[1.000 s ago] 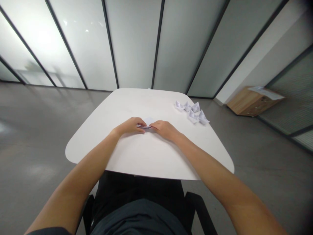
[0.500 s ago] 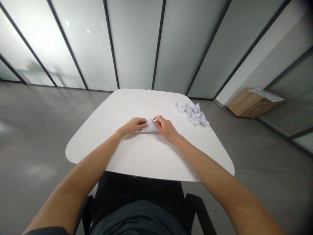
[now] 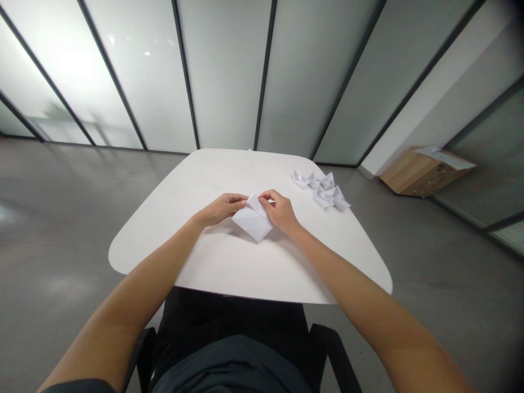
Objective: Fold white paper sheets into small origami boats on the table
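A folded sheet of white paper [image 3: 252, 222] is held between my two hands over the middle of the table, one corner pointing down toward me. My left hand [image 3: 224, 208] pinches its upper left edge with thumb and fingers. On the other side, my right hand [image 3: 280, 210] grips the upper right edge the same way. A small flap stands up between the fingertips of both hands. Some of the fingers behind the paper are hidden.
Several folded white paper boats [image 3: 323, 188] sit in a cluster at the far right of the white table [image 3: 221, 267]. Frosted glass panels [image 3: 225, 71] rise behind the table. A wooden cabinet [image 3: 421, 172] stands on the floor at right. Chair armrests [image 3: 333, 344] flank my lap.
The paper has opened from a low, narrow strip into a wider diamond shape, its lower corner now reaching toward me. Both hands keep hold, having shifted only slightly. The paper boats have stayed put.
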### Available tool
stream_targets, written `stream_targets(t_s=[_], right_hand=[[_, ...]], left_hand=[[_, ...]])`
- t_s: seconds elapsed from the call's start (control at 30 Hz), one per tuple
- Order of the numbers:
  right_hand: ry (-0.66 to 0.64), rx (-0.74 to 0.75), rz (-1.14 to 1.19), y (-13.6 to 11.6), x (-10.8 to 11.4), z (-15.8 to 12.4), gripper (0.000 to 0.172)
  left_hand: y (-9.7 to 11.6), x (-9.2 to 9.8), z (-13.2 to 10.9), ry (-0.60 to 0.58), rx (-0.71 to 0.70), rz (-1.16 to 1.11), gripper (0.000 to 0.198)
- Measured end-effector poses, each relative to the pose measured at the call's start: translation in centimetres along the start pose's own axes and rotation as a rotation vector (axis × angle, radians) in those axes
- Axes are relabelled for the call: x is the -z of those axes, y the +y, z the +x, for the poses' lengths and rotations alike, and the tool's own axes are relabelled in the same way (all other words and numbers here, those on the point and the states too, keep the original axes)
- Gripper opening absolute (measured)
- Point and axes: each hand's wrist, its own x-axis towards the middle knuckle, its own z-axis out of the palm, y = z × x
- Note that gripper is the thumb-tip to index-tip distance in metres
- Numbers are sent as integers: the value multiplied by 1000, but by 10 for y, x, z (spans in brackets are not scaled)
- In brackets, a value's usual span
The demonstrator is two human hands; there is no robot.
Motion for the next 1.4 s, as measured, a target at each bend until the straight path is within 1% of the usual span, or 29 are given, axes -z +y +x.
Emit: stream_targets(t_s=[0.07, 0.1, 0.17, 0.2, 0.3, 0.37, 0.4, 0.53, 0.6, 0.67, 0.77, 0.83, 0.97, 1.1, 1.2, 1.4], right_hand=[[-27, -14, -43, 6, -2, 0, 19], [-46, -10, -72, 9, -3, 0, 17], [-105, 14, -151, 14, -4, -1, 15], [-142, 32, -203, 16, -5, -1, 14], [-252, 135, -388, 20, -7, -1, 19], [-296, 206, -493, 20, -9, -1, 24], [-315, 229, -533, 19, -10, -1, 25], [-395, 224, -627, 14, -14, -2, 22], [-422, 210, -639, 11, -14, -3, 26], [-430, 206, -641, 10, -14, -4, 33], [-420, 214, -636, 9, -13, -4, 36], [-417, 212, -617, 10, -12, -3, 34], [-410, 183, -556, 13, -7, 0, 29], [-365, 143, -501, 15, -2, 1, 29], [-341, 115, -501, 15, 0, 1, 30], [-315, 153, -546, 14, -1, 1, 31]], left_hand=[[-1, 4, -1, -18, 19, 43, 61], [-2, 6, -1, -20, 27, 102, 60], [-7, 11, 1, 9, 36, 297, 54], [-11, 14, 2, 43, 36, 420, 50], [-22, 18, 9, 138, -11, 786, 38], [-28, 19, 14, 153, -63, 954, 36], [-30, 19, 15, 153, -83, 995, 38], [-34, 18, 15, 179, -72, 974, 50], [-34, 17, 15, 188, -56, 978, 47], [-32, 17, 14, 190, -46, 1006, 37], [-29, 17, 15, 175, -38, 1044, 23], [-28, 18, 17, 155, -49, 1059, 22], [-31, 21, 18, 134, -82, 1062, 25], [-33, 21, 18, 115, -117, 1038, 30], [-31, 20, 16, 89, -133, 1040, 32], [-24, 16, 12, 39, -138, 1093, 37]])
